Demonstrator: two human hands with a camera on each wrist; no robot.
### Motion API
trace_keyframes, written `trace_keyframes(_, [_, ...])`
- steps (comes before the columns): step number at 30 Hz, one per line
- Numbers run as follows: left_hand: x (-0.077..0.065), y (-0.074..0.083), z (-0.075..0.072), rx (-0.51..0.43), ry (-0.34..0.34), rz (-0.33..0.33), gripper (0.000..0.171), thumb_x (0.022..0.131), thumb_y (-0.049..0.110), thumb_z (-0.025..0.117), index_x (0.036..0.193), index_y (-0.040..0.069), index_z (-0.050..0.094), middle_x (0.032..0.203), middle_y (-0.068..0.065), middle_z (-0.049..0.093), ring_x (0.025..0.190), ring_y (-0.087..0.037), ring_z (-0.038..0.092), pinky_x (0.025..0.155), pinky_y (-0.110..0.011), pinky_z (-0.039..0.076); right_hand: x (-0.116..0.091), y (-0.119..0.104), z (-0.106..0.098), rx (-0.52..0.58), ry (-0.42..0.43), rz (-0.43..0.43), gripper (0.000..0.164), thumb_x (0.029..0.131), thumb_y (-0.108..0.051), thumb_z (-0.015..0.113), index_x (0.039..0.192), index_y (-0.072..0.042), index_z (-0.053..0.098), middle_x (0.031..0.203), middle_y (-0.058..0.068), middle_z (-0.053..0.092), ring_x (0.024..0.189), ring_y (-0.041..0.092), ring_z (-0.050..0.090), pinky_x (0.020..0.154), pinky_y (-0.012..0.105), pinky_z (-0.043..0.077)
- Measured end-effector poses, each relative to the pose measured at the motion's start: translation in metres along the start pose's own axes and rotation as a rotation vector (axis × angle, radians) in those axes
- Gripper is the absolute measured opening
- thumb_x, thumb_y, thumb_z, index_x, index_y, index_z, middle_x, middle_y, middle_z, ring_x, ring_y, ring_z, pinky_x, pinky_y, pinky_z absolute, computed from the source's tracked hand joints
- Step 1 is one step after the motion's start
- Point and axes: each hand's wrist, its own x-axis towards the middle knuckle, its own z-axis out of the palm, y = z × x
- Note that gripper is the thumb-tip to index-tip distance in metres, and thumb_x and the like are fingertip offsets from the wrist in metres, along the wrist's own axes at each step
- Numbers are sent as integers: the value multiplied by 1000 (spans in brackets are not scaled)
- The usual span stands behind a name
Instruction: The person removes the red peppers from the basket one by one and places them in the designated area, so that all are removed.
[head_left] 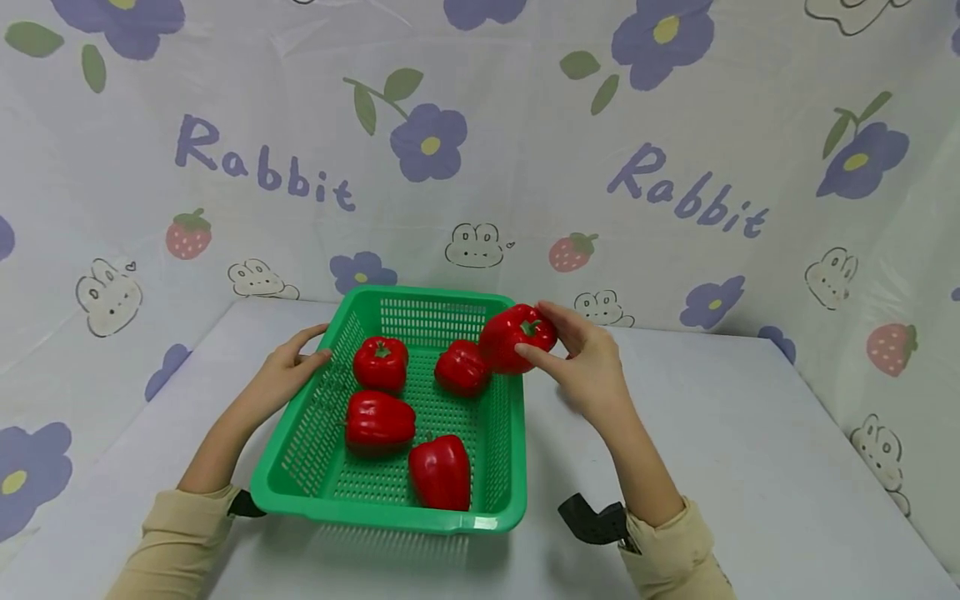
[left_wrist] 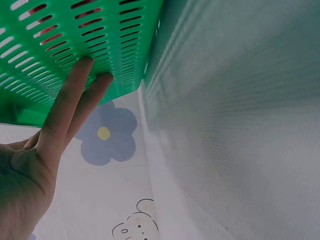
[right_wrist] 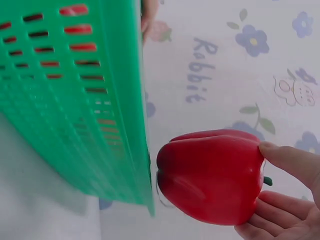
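My right hand (head_left: pixel 592 367) grips a red bell pepper (head_left: pixel 510 342) between thumb and fingers, over the right rim of a green plastic basket (head_left: pixel 517 467). The pepper's green stem faces the palm, and its blunt end points toward the basket in the right wrist view. My left hand (head_left: pixel 288 371) is at the basket's left side, its thumb at the rim. Two straight fingers (left_wrist: pixel 70 105) touch the slotted outer wall in the left wrist view. Several more red bell peppers (head_left: pixel 380 423) lie apart on the basket floor.
The basket stands on a white table (head_left: pixel 712 450), its walls and floor full of slots. Behind the table hangs a white cloth (head_left: pixel 517 192) printed with flowers, rabbits and strawberries. A black camera mount (head_left: pixel 592 521) juts from the right wrist.
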Motion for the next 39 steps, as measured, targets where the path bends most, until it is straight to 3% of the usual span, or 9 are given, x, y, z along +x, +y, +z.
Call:
trace_keyframes(22, [0,0,-2,22,5,-7,61,104,31,45,155,6,22,107,-30,69,73,-10,69,65,-28,57,5,29,-55,-30,190,59,68,88,-26,73,148,-12,43,150,6,48,141,22,44,111,38,38])
trace_keyframes(39, [-1,1,-1,20,0,0,62,104,31,45,155,6,21,108,-30,68,74,-9,69,65,-28,56,-2,51,-89,-63,341,206,69,91,-26,69,151,-16,38,154,3,43,143,22,39,112,38,37])
